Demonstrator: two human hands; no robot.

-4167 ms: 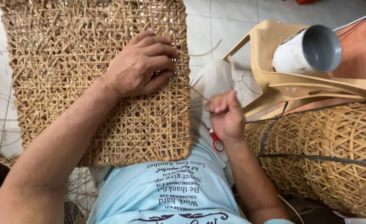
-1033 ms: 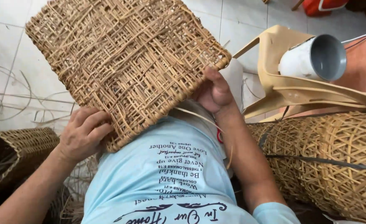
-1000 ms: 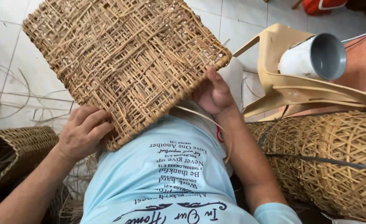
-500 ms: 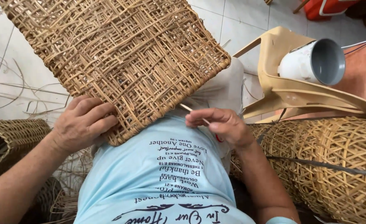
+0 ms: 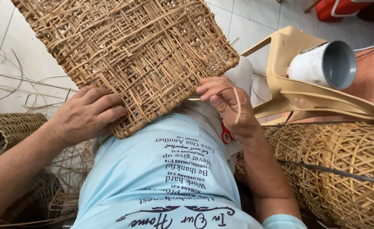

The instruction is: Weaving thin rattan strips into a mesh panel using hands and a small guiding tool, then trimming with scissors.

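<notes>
Over white floor tiles (image 5: pixel 255 12), tan openwork woven rattan panel (image 5: pixel 127 55) tilts.

Chair (image 5: pixel 305 99): beige plastic, tipped on its side, floor's right.
Pipe (image 5: pixel 322 65): white, open-ended, resting on chair.
Baskets (image 5: pixel 344 169): woven, lower right.
Basket (image 5: pixel 9 127): woven, left edge.
Floor (image 5: pixel 255 12): white tiles.

Bright, even daylight; edges perhaps warped.
</notes>
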